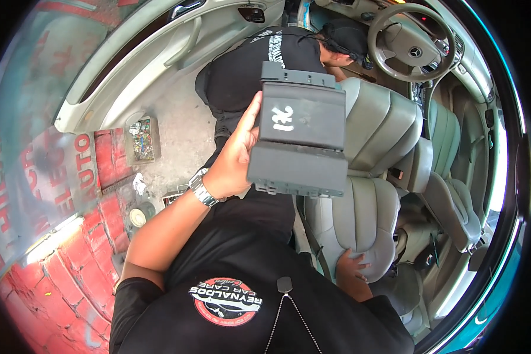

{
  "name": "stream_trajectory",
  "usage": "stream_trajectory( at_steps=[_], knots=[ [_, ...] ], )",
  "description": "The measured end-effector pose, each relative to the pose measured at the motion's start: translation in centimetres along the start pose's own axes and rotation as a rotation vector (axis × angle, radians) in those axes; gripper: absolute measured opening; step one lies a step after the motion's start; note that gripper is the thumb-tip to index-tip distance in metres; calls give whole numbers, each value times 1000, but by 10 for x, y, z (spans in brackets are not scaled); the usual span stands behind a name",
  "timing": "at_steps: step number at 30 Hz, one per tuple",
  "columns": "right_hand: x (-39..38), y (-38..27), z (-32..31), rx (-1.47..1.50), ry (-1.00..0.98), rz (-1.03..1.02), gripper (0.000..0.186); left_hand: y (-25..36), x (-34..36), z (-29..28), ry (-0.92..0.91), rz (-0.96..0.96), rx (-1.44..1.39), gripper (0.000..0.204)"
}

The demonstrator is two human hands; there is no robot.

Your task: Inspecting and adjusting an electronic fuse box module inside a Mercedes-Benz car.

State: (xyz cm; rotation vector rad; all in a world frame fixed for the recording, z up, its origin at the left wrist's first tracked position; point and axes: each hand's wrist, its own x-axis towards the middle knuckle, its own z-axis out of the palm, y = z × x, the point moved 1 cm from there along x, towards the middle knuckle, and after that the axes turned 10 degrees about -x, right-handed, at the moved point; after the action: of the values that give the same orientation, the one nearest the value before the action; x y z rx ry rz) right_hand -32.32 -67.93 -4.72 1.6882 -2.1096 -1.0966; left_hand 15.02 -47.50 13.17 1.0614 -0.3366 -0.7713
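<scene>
Open car door (130,74), grey seat backrest (374,127), black box (304,121) in left hand (236,162)

Head view. Landmark for all places: the seat backrest.

Background: pale door lies far to the left; steering wheel (400,42) above and to the right. Pale concrete floor (180,127) visible to the left, with red, worn paintwork lower down on that side.

Box: held up just left of the backrest, overlapping its near edge in view. Stepped, two-part form; tabs along the upper edge, clips along the lower; white handwritten mark on the upper panel.

Left hand: left of the backrest, closed on the box's left side, fingers along the edge; part of the grip is hidden behind it. Metal wristwatch (202,187) at that wrist.

Right hand (353,268): below the backrest, at the grey seat cushion (360,215). Fingers spread, nothing seen held. Whether it presses on the cushion: cannot tell.

Co-worker (242,68): above and left of the backrest, dark shirt and cap, bent forward.

Farther left: tray (130,147) of small mixed pieces; below it, a crumpled white cloth (139,184).
</scene>
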Motion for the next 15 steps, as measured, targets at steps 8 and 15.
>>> stream_trajectory(
  at_steps=[8,15],
  knots=[
    [12,6,21,-37,18,14,77,-11,-12,22,112,-80,-69,72],
    [26,14,58,-54,172,-11,77,-27,-13,34,342,-293,-437,74]
  ],
)
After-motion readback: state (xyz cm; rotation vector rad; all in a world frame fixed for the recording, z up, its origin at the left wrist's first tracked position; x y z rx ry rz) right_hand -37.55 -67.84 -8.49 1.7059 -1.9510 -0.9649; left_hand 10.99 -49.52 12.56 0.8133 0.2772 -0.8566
